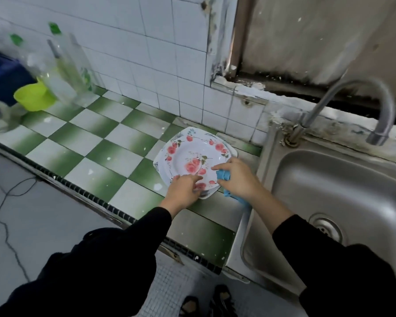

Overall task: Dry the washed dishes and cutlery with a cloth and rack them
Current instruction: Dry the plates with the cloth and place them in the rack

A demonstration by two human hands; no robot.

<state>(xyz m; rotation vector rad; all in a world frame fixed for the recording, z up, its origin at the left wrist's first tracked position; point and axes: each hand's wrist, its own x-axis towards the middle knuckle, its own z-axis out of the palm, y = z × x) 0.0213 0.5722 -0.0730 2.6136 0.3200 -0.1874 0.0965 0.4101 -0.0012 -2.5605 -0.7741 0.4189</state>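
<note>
A white plate with pink roses (192,154) lies on top of other plates on the green-and-white tiled counter (96,143), just left of the sink. My left hand (184,188) grips the near rim of the top plate, fingers over its edge. My right hand (236,177) holds a bunched blue cloth (224,176) at the plate's right rim, with the index finger stretched onto the plate. The cloth's tail hangs down by my wrist.
A steel sink (343,202) with a curved tap (361,104) lies to the right. At the far left stand clear bottles with green caps (66,65), a lime-green bowl (31,96) and a blue container (2,76). The floor lies below the counter edge.
</note>
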